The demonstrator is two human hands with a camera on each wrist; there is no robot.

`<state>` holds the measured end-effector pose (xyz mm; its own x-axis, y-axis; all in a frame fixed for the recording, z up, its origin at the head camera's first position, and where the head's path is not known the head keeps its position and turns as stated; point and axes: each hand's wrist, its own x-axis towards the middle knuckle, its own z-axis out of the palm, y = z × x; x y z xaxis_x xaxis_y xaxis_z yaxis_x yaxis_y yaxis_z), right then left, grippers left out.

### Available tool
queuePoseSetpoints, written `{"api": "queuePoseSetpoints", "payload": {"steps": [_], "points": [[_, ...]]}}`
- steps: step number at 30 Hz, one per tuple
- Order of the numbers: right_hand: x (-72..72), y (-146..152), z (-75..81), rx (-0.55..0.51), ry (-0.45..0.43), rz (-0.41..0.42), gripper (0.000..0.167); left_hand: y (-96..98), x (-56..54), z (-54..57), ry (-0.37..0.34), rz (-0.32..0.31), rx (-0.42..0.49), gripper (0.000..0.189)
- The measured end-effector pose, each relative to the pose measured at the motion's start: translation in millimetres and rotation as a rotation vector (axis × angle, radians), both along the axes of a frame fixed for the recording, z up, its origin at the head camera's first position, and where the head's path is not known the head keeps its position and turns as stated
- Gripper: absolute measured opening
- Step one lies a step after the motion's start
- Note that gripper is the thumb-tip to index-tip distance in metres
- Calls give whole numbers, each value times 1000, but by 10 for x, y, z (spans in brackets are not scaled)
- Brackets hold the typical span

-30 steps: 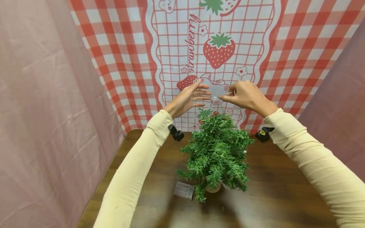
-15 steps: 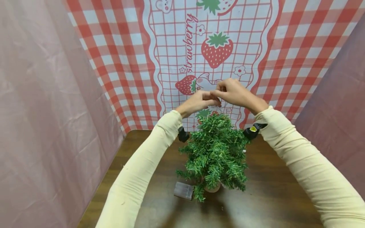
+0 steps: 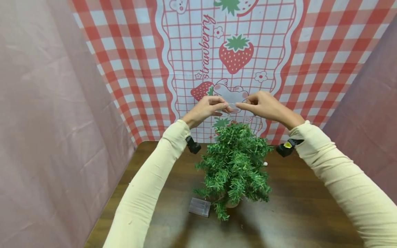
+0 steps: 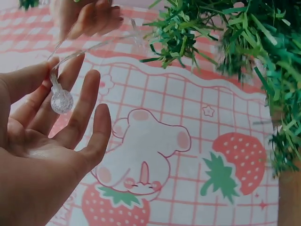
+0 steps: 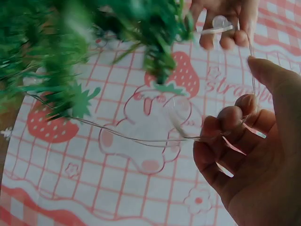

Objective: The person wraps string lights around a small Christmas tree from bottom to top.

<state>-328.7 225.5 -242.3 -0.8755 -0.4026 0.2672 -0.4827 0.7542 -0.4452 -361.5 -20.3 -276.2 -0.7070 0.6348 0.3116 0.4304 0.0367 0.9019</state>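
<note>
Above the top of a small green artificial tree (image 3: 237, 162), both hands hold a string of fairy lights. My left hand (image 3: 207, 109) pinches the thin wire between thumb and forefinger. Just below that pinch hangs a clear round bulb (image 4: 61, 101), while the other left fingers stay loosely spread. My right hand (image 3: 268, 106) grips the wire a short way to the right, so a short length spans the gap between the hands. In the right wrist view more wire (image 5: 136, 140) runs from the right fingers (image 5: 230, 115) back towards the tree's branches.
A clear plastic battery box (image 3: 200, 207) lies on the brown wooden table (image 3: 288, 220), left of the tree's base. One small white piece (image 3: 265, 164) shows at the tree's right side. A strawberry-print cloth (image 3: 235, 55) hangs behind, with pink curtains (image 3: 56, 113) at the sides.
My left hand, open and apart a second ago, came to meet the right hand and took hold of the wire. The hands have since drawn apart, with wire stretched between them.
</note>
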Motion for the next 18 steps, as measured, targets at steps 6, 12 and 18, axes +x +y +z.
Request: {"api": "queuePoseSetpoints", "payload": {"steps": [6,12,18], "points": [[54,174,-91,29,22,-22,35,-53,-19,-108,-85,12,29,26],[59,263,-171,-27,80,-35,37,-109,7,-156,-86,20,26,26],[85,481,-272,-178,0,-69,35,-161,41,-250,-35,95,-67,26]]}}
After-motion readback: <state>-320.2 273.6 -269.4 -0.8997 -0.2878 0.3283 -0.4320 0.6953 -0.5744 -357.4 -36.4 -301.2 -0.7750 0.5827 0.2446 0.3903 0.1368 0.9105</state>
